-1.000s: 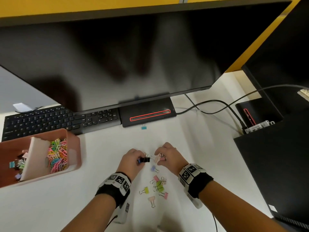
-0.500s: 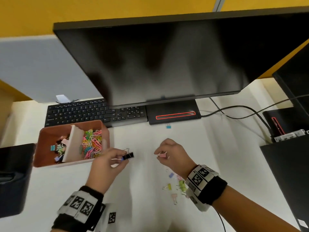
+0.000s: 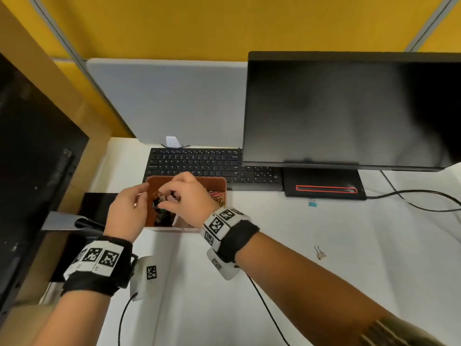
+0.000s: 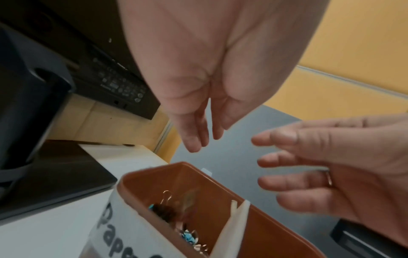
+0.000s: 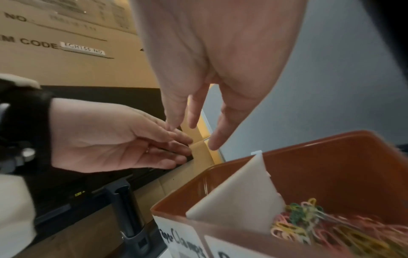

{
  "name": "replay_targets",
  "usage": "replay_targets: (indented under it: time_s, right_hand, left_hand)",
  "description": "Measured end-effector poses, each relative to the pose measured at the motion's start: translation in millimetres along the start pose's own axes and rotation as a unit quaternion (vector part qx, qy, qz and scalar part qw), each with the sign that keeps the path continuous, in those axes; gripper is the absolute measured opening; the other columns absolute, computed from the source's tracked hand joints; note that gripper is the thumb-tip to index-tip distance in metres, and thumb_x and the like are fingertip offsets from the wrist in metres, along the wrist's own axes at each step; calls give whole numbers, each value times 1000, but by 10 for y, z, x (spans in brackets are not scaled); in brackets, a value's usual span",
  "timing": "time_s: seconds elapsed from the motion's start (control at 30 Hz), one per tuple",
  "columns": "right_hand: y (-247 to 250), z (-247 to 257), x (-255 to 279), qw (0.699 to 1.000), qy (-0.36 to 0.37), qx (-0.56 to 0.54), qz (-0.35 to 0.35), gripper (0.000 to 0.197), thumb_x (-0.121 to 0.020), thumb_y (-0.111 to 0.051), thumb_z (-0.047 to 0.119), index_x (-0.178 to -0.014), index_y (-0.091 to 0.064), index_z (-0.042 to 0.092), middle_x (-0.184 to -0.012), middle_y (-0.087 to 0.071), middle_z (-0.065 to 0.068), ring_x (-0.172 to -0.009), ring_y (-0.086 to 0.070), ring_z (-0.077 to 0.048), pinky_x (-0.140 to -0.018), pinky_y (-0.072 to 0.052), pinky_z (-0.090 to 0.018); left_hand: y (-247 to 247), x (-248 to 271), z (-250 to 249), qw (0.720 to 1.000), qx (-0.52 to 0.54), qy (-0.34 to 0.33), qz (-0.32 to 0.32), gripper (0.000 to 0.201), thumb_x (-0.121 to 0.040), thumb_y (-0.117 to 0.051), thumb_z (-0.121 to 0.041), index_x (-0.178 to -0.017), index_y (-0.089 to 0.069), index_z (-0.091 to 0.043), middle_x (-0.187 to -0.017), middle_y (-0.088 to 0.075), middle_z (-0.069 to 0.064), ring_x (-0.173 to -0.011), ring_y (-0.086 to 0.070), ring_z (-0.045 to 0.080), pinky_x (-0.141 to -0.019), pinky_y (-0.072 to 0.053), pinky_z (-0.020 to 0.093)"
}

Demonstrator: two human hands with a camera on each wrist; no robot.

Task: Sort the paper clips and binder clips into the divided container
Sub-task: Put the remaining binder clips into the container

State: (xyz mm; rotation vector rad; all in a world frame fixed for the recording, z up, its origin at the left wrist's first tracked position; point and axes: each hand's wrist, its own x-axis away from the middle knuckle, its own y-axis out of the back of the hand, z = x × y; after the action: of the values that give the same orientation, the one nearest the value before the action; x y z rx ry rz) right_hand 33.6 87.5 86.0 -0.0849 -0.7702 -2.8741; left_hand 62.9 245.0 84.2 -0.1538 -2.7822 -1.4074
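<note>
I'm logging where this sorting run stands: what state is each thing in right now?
Left hand: open, empty, above the container.
Right hand: open, empty, above the container.
Divided container: upright, uncovered, white divider standing.
Binder clips: in the left compartment.
Paper clips: piled in the right compartment.
Blue binder clip: unsorted, by the monitor base.
Pale binder clip: unsorted on the desk.
Monitor: screen dark.

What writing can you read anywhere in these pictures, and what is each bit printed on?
"Pape", cut off: white label on the divided container, front of the binder clip side.
"Clamps", handwritten, partly blurred: label on the container front.
"NO.": cardboard box.
"M CODE", cut off at the left: same box; the sticker beside it is too blurred to read.
Keyboard key legends: too small.
Wristband marker squares: patterns, no words.
</note>
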Motion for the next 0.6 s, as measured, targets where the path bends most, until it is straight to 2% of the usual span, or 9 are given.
replay_targets:
  time_s: [0.1,0.17,0.23,0.3,0.4,0.53,0.6]
  right_hand:
    - [200,-265,307,999,0,9,-38,20,-86,-62,29,-105,-65,22,-115,-50,3,-96,-54,-12,-94,-46,-30]
    - [417,-624,659,997,-19,26,-72,18,-86,-62,25,-104,-65,23,-108,-53,7,-93,-55,-10,-92,-47,-32]
    - [689,-1063,1058,989,-62,70,-113,21,-85,-64,25,-106,-64,24,-104,-52,13,-94,-51,-5,-94,-46,-38]
    - [974,-1471,1447,975,-133,128,-126,26,-85,-64,27,-111,-61,25,-109,-54,13,-103,-50,-4,-102,-39,-40]
    - [1374,-1873,1870,953,-214,179,-114,36,-86,-62,28,-120,-56,25,-124,-55,5,-118,-49,-13,-110,-28,-34]
    - [1688,-2223,1964,939,-250,208,-110,46,-83,-64,27,-127,-51,23,-129,-51,-2,-120,-47,-22,-107,-28,-33]
    - [1757,-2326,1891,938,-247,224,-93,49,-82,-64,27,-129,-49,22,-133,-48,-5,-124,-44,-26,-108,-31,-37]
  left_hand:
    - [-31,187,-191,997,59,-51,1,23,-90,-51,-10,-109,-62,-15,-110,-63,4,-95,-60,18,-87,-44,29]
    - [-154,354,-401,990,86,-105,39,19,-88,-56,-9,-103,-64,-17,-102,-62,-1,-87,-60,11,-78,-44,18]
    - [-381,507,-611,977,102,-159,104,19,-86,-59,-9,-100,-64,-21,-98,-60,-8,-85,-58,1,-72,-43,9]
    - [-686,654,-786,958,111,-198,177,21,-85,-61,-12,-101,-63,-25,-99,-58,-11,-86,-58,-1,-73,-47,10]
    - [-1218,868,-1000,923,117,-232,282,24,-85,-62,-16,-106,-60,-28,-102,-54,-12,-87,-56,0,-73,-48,12]
    - [-1855,1134,-1218,878,94,-254,394,30,-83,-64,-24,-111,-58,-31,-102,-51,-11,-86,-51,1,-73,-39,9]
    - [-2118,1246,-1264,853,68,-264,444,41,-78,-69,-33,-116,-55,-33,-108,-49,-11,-94,-49,4,-84,-40,15]
